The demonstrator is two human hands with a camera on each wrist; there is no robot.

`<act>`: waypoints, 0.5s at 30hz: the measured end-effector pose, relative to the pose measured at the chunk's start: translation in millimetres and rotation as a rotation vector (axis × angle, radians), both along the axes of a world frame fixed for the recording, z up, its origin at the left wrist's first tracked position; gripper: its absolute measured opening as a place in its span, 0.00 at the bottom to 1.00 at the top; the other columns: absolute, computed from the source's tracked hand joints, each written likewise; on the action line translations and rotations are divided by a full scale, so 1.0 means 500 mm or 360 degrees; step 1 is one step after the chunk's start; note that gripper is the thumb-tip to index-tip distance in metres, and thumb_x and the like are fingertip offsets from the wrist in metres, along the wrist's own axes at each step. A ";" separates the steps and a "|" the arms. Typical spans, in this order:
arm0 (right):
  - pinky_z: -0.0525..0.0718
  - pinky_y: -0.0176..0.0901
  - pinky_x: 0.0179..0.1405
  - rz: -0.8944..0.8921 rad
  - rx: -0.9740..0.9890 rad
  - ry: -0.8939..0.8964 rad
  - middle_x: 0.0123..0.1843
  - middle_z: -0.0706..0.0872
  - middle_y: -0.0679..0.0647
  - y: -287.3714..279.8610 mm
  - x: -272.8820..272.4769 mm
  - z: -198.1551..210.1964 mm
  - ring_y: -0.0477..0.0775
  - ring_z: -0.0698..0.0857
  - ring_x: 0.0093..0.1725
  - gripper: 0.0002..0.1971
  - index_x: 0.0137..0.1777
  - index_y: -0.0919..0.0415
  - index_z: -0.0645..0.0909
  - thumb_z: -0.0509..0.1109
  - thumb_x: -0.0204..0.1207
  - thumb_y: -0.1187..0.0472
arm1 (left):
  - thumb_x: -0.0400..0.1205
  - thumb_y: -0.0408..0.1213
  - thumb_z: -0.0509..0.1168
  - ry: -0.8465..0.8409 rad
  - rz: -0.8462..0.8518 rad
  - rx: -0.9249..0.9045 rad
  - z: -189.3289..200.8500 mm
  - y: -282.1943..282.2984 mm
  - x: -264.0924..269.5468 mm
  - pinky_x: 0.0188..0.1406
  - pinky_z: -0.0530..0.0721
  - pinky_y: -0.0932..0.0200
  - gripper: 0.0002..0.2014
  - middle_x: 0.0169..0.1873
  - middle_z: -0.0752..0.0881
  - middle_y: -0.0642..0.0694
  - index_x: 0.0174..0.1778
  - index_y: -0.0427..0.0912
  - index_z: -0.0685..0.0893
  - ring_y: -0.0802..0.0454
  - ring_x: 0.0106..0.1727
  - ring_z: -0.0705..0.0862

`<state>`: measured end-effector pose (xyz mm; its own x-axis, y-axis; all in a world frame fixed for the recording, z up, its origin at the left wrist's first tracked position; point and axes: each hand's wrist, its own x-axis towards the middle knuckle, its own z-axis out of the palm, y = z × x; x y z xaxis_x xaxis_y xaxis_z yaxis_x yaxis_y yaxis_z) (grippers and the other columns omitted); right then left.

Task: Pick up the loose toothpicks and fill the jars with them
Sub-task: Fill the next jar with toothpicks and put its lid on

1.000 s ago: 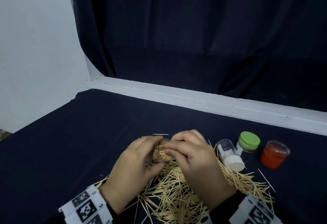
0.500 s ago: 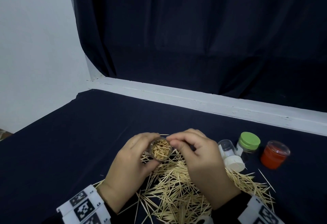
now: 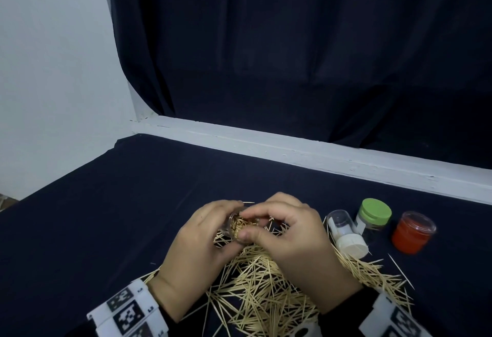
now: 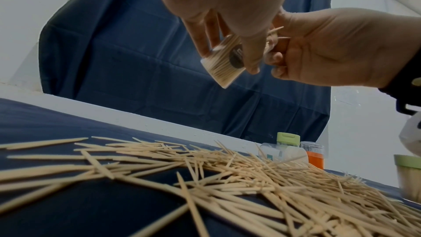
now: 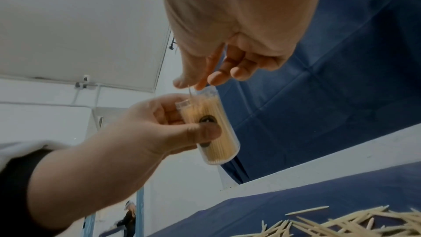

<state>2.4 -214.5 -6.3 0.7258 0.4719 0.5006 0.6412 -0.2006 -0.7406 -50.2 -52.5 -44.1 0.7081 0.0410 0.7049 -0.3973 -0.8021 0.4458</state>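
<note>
Head view, lower centre: left hand [image 3: 202,240] grips the clear jar [image 3: 234,226] above loose toothpicks [image 3: 266,291] on the counter [image 3: 106,230].
Left wrist view: jar packed, light, slippery-walled.
Right wrist view: right hand [image 5: 227,46] pinches stiff, thin toothpicks at the jar mouth; mid-shaft hold seems safest.

We see a clear jar [image 5: 210,129], tilted, packed full of toothpicks, above the loose toothpicks [image 3: 266,291] heaped on dark cloth. Beside them: an empty jar lying down [image 3: 343,227], a green-lidded jar [image 3: 374,212], an orange jar [image 3: 412,232].
</note>
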 end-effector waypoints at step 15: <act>0.63 0.36 0.49 -0.0170 -0.0338 -0.0463 0.37 0.75 0.41 0.008 -0.004 0.002 0.38 0.73 0.44 0.08 0.43 0.41 0.86 0.68 0.70 0.44 | 0.69 0.45 0.73 0.0009 -0.0029 0.0085 -0.003 -0.003 0.000 0.61 0.70 0.80 0.25 0.58 0.80 0.63 0.62 0.54 0.77 0.71 0.61 0.77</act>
<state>0.2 -210.4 -5.5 0.6183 0.5169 0.5920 0.7859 -0.4073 -0.4653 -50.2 -53.8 -45.4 0.7126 -0.0096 0.7015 -0.4096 -0.8175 0.4049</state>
